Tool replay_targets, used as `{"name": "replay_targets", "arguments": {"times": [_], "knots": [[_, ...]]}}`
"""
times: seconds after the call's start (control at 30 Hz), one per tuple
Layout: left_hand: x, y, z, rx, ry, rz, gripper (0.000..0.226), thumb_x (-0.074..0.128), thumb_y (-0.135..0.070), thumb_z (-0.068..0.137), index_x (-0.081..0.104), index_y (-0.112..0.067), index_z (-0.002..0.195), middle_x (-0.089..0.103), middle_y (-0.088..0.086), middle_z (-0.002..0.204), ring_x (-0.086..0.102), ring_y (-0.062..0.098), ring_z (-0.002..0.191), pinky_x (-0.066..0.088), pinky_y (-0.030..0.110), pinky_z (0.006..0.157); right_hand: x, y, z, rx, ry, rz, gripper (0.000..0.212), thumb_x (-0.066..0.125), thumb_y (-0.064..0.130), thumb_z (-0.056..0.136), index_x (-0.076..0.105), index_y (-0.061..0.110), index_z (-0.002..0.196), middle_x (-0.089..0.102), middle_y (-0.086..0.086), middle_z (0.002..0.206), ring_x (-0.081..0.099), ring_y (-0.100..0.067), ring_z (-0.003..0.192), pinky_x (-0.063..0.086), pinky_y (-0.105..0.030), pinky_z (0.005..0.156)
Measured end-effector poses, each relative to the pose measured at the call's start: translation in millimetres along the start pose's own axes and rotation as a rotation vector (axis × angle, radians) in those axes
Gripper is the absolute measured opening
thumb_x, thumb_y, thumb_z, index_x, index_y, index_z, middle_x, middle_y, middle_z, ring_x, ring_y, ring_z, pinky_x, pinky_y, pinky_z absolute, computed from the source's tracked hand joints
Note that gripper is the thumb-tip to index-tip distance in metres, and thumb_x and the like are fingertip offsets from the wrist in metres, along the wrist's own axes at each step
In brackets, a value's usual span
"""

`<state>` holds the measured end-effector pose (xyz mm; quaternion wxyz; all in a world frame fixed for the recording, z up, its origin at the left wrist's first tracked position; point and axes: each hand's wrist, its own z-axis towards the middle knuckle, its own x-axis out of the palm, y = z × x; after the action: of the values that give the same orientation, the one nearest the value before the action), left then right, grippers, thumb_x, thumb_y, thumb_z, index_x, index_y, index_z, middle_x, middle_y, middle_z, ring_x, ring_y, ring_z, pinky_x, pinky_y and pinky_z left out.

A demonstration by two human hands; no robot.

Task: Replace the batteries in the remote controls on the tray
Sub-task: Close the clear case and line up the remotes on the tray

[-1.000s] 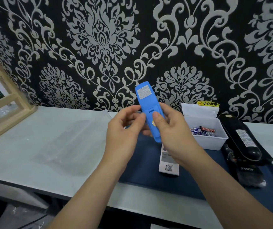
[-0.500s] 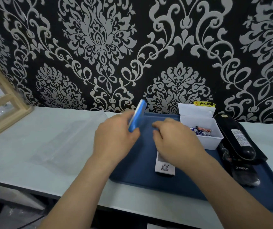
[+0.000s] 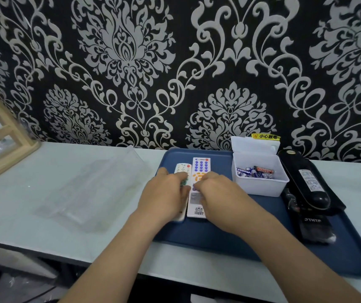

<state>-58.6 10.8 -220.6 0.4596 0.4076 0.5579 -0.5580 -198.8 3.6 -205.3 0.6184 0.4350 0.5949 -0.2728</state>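
Observation:
A dark blue tray [image 3: 218, 237] lies on the pale table. Two white remotes sit side by side on its left part, faces up. My left hand [image 3: 164, 195] lies over the smaller remote [image 3: 182, 168], thumb on its left side and fingers curled onto its buttons. My right hand [image 3: 216, 191] is beside it, fingers curled onto the middle of the longer remote with purple buttons [image 3: 201, 166]. A white box [image 3: 260, 186] at the back of the tray holds several batteries [image 3: 256, 171].
A black remote [image 3: 306, 178] and a second dark one [image 3: 315, 226] lie along the tray's right side. A clear plastic bag [image 3: 92, 189] lies on the table left of the tray. A wooden frame [image 3: 4, 145] stands at far left. Patterned wall behind.
The blue-backed remote I held up in both hands has come down onto the tray, face up, next to the longer remote. My right hand has dropped onto the longer remote.

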Motion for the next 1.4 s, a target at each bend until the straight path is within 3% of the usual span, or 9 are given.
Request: {"name": "replay_targets", "arguments": {"times": [0.17, 0.3, 0.5, 0.67, 0.77, 1.0, 1.13, 1.2, 1.4], "knots": [[-8, 0, -2, -0.025, -0.074, 0.084, 0.031, 0.047, -0.033, 0.096, 0.056, -0.03, 0.125, 0.052, 0.005, 0.116, 0.054, 0.028, 0.104, 0.045, 0.035, 0.08, -2, -9, -3, -0.055, -0.102, 0.16, 0.037, 0.051, 0.013, 0.094, 0.061, 0.025, 0.127, 0.056, 0.0, 0.13, 0.054, -0.022, 0.117, 0.047, -0.037, 0.097], [-35, 11, -2, -0.057, -0.484, 0.286, 0.052, 0.06, -0.015, 0.081, 0.052, -0.025, 0.131, 0.049, 0.007, 0.135, 0.038, 0.03, 0.124, 0.039, 0.042, 0.091, -4, -14, -3, -0.047, -0.209, 0.228, 0.039, 0.05, 0.019, 0.098, 0.055, 0.027, 0.136, 0.053, 0.005, 0.137, 0.051, -0.015, 0.121, 0.042, -0.03, 0.103], [-57, 58, -11, -0.469, -0.264, 0.149, 0.042, 0.056, -0.021, 0.089, 0.048, -0.02, 0.13, 0.062, 0.01, 0.12, 0.055, 0.036, 0.109, 0.037, 0.034, 0.073, -4, 15, 6, 0.003, -0.241, 0.806, 0.041, 0.057, 0.023, 0.096, 0.053, 0.027, 0.137, 0.059, 0.008, 0.127, 0.057, -0.006, 0.114, 0.053, -0.037, 0.096], [-66, 32, -25, 0.037, -0.585, 0.043, 0.052, 0.063, -0.007, 0.079, 0.062, -0.042, 0.118, 0.072, -0.01, 0.096, 0.065, 0.025, 0.092, 0.044, 0.031, 0.067, -21, 21, 13, 0.129, 0.004, 1.648, 0.05, 0.062, 0.052, 0.085, 0.055, 0.027, 0.128, 0.059, 0.005, 0.131, 0.059, -0.019, 0.117, 0.058, -0.045, 0.086], [-56, 22, -28, 0.412, -0.499, 0.075, 0.043, 0.064, -0.013, 0.07, 0.07, -0.04, 0.102, 0.07, -0.011, 0.075, 0.066, 0.019, 0.065, 0.045, 0.027, 0.052, -30, -4, 23, 0.12, -0.045, 1.896, 0.088, 0.057, 0.065, 0.074, 0.038, 0.021, 0.147, 0.055, 0.001, 0.142, 0.055, -0.025, 0.125, 0.054, -0.056, 0.086], [-45, 28, -36, 0.603, -0.336, -0.105, 0.046, 0.06, -0.019, 0.08, 0.057, -0.043, 0.119, 0.072, -0.012, 0.085, 0.065, 0.015, 0.076, 0.052, 0.029, 0.063, -32, -27, 31, -0.196, -0.122, 1.863, 0.061, 0.059, 0.008, 0.089, 0.044, 0.029, 0.144, 0.062, -0.01, 0.132, 0.06, -0.029, 0.121, 0.054, -0.053, 0.09], [-53, 33, -40, 0.458, -0.42, -0.488, 0.043, 0.068, -0.02, 0.078, 0.063, -0.035, 0.119, 0.064, -0.02, 0.078, 0.059, 0.0, 0.07, 0.048, 0.018, 0.071, -31, -20, 30, -0.255, 0.045, 1.874, 0.04, 0.046, 0.02, 0.1, 0.048, 0.018, 0.14, 0.049, -0.021, 0.144, 0.047, -0.043, 0.132, 0.04, -0.063, 0.104], [-59, 33, -39, 0.361, -0.505, -0.645, 0.041, 0.077, -0.011, 0.074, 0.069, -0.031, 0.108, 0.062, -0.012, 0.075, 0.058, 0.007, 0.069, 0.048, 0.016, 0.07, -30, -20, 26, -0.326, 0.206, 1.756, 0.045, 0.047, 0.038, 0.097, 0.045, 0.021, 0.139, 0.054, -0.013, 0.142, 0.052, -0.041, 0.128, 0.043, -0.066, 0.099], [-72, 33, -40, 0.277, -0.697, -0.405, 0.065, 0.083, -0.031, 0.066, 0.058, -0.027, 0.126, 0.049, -0.007, 0.099, 0.046, 0.005, 0.086, 0.041, 0.015, 0.082, -28, -28, 24, -0.365, 0.145, 1.482, 0.078, 0.082, -0.003, 0.067, 0.049, 0.033, 0.129, 0.052, -0.012, 0.14, 0.061, -0.036, 0.12, 0.054, -0.052, 0.092]]}}
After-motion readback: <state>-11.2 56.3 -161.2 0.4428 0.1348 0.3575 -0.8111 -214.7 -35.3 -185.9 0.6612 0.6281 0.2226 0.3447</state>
